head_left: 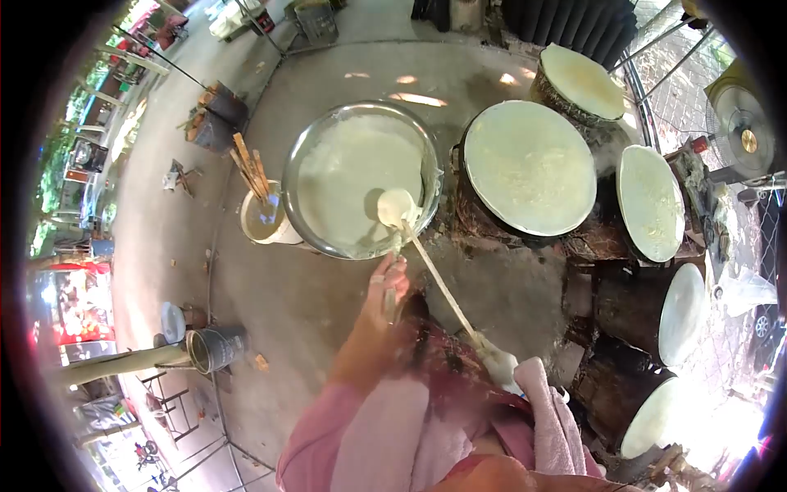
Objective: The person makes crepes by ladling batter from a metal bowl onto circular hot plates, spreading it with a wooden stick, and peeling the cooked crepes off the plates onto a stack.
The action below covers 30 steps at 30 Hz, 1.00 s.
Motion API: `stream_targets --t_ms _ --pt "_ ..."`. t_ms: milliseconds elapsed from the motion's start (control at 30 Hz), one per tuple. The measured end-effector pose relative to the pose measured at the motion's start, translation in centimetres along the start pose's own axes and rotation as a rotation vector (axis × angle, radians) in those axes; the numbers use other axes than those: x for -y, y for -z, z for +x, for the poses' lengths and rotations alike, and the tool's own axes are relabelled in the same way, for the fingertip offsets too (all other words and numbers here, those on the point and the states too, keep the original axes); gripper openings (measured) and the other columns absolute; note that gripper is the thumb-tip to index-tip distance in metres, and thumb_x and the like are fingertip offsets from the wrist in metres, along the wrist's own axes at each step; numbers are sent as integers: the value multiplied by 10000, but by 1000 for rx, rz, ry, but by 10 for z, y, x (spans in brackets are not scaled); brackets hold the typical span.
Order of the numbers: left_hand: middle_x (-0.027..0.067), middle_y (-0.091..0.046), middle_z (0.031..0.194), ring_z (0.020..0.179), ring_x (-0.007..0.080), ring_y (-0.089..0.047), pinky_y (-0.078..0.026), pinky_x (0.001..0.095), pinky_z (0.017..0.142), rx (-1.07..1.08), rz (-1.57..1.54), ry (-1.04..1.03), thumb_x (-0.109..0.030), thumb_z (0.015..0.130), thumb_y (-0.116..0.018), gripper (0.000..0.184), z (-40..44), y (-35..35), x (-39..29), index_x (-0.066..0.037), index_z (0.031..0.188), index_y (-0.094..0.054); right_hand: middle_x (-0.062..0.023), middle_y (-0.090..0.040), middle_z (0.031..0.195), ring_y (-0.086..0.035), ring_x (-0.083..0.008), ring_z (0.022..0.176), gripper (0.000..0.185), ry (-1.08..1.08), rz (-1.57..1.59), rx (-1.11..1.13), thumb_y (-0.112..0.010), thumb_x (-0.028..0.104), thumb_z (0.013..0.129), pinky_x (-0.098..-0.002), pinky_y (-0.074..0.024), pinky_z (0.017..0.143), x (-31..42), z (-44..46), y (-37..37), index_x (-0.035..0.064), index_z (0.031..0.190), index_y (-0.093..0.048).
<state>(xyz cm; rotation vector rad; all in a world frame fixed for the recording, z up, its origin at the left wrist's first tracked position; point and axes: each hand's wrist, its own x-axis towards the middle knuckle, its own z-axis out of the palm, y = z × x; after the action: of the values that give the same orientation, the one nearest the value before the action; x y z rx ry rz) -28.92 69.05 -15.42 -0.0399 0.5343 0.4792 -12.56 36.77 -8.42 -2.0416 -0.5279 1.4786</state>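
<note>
My left hand (388,285) is closed round a short batter-coated handle at the near rim of a large metal basin (297,201). Above it, a round ladle cup (397,207) filled with pale batter hangs over the batter (344,160) in the basin. A long thin stick (443,287) runs from beside the ladle down to my right hand (497,361), which looks covered by a pale, stained glove and closed on the stick's lower end. Where the stick and ladle meet, the overlap hides which handle belongs to the cup.
Right of the basin, round griddles carry pale sheets (530,168), (650,203) over dark stoves. A white bucket (261,230) with wooden sticks (251,168) stands left of the basin. A fan (748,131) is at far right, a metal bucket (215,348) at lower left.
</note>
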Motion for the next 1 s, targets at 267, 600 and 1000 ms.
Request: stream_targets --t_ms 267,600,1000 --pt "-52 -411 592 347 67 -367 -317 223 463 569 247 -75 -393 1069 -349 457 -114 -176 -106 19 1102 -544 6 -663 1039 -531 -78 738 418 2 1071 -258 -606 162 971 -204 -449 671 -29 -25 33 98 1381 -557" --pt "-47 -427 596 442 59 -396 -295 221 405 -132 1047 -718 -350 1024 -493 359 -88 -250 -125 -7 953 -569 -84 -583 1348 -569 -103 1113 510 317 675 -607 -591 37 943 -218 -436 948 -16 -17 49 -25 1428 -448" --pt "-64 -408 644 451 34 -344 -250 194 414 198 1024 665 -380 1048 -439 361 1 -278 115 -36 1053 -547 75 -549 814 -418 -27 624 595 135 775 -1117 -611 119 943 -204 -404 566 -109 -99 107 176 1498 -406"
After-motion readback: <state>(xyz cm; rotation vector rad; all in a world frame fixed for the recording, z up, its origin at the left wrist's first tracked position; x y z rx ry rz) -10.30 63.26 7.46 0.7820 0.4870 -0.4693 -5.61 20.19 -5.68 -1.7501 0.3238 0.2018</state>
